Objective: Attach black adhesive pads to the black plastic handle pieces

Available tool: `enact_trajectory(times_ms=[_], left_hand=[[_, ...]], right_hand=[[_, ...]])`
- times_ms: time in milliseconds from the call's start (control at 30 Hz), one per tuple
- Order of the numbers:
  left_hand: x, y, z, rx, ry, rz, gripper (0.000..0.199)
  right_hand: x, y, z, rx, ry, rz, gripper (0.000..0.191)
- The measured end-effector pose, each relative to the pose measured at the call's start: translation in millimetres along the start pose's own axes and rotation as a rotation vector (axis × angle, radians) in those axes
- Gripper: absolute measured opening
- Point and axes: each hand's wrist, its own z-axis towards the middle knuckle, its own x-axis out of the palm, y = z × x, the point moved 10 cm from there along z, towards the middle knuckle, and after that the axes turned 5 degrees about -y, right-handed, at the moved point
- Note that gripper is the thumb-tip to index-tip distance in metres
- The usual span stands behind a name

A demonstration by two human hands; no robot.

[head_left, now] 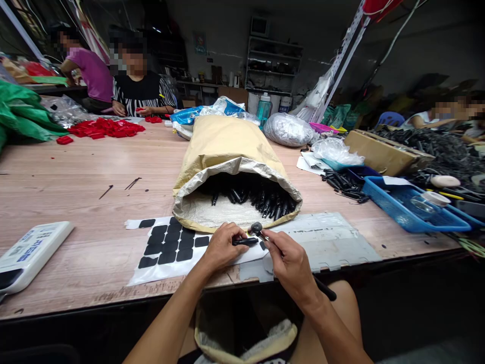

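Observation:
My left hand (226, 244) is closed on a slim black tube-like piece (245, 242), held low over the table's front edge. In my right hand (291, 260) is a small hammer (256, 228); its round dark head is close by the black piece, and its black handle end sticks out below my wrist. I cannot tell whether head and piece touch. A white sheet of black rounded-square stickers (165, 247) lies under and left of my left hand. Just beyond my hands, a tan sack (235, 139) lies with its mouth towards me, black pieces (273, 202) inside.
A grey plate (326, 237) lies flat at right. Blue baskets (413, 207) and black parts (341, 184) are farther right. A white device (34, 258) sits at left, red pieces (106, 128) behind it. Another open sack (280, 341) is at my lap. Co-workers sit across.

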Motion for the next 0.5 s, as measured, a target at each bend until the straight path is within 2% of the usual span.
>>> enact_trajectory(times_ms=[133,267,433,500], left_hand=[[1.1,-1.1,0.1,0.015,-0.007,0.020,0.011],[0.3,-2.2,-0.2,0.004,-0.017,0.048,0.009],[1.6,-0.7,-1.1,-0.019,-0.004,0.039,0.013],[1.2,-0.2,-1.2,-0.022,-0.009,0.053,0.012]], right_hand=[[5.5,14.0,-9.8,-0.066,-0.008,-0.055,0.037],[15.6,7.1,-17.1,-0.083,0.049,-0.159,0.038],[-2.7,-1.3,-12.6,-0.039,-0.053,-0.127,0.034],[-3.4,-3.2,-13.2,-0.023,-0.037,-0.116,0.034]])
